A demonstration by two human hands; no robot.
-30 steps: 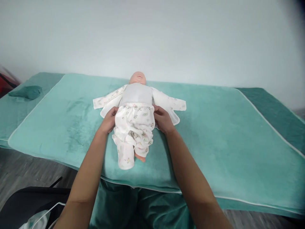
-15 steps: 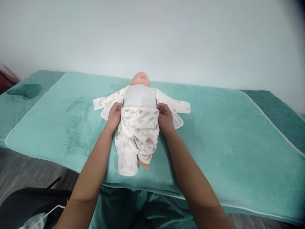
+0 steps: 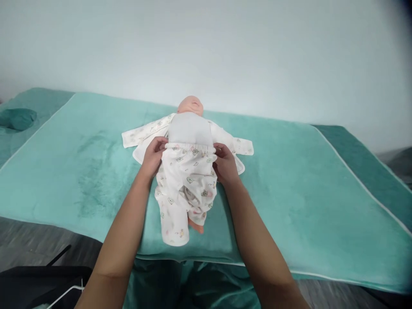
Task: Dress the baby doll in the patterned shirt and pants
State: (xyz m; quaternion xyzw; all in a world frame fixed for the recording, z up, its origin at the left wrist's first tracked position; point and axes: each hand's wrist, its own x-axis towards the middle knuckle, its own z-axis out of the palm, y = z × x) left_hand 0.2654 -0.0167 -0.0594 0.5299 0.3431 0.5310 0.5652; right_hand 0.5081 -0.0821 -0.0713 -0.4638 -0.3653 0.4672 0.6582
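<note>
A baby doll (image 3: 190,105) lies on its back, head toward the wall, its grey-white torso bare between the spread halves of a white printed jacket (image 3: 141,133). White printed baby pants (image 3: 189,171) cover its legs, with the elastic waistband across the belly. My left hand (image 3: 155,155) pinches the waistband at the left side. On the opposite side, my right hand (image 3: 225,162) grips the band's other end, its fingertips partly hidden by cloth. One foot (image 3: 196,226) shows below the shorter pant leg; the other leg's end is covered.
A teal velvet cover with white piping spreads over the bed (image 3: 305,193). Behind it stands a pale wall (image 3: 206,51). A face hole (image 3: 19,119) is at the far left. At lower left are a black chair (image 3: 41,283) and a white cable (image 3: 66,294).
The view has shifted slightly. Both hands stay at the waistband, which now looks more gathered and straight across the belly.
</note>
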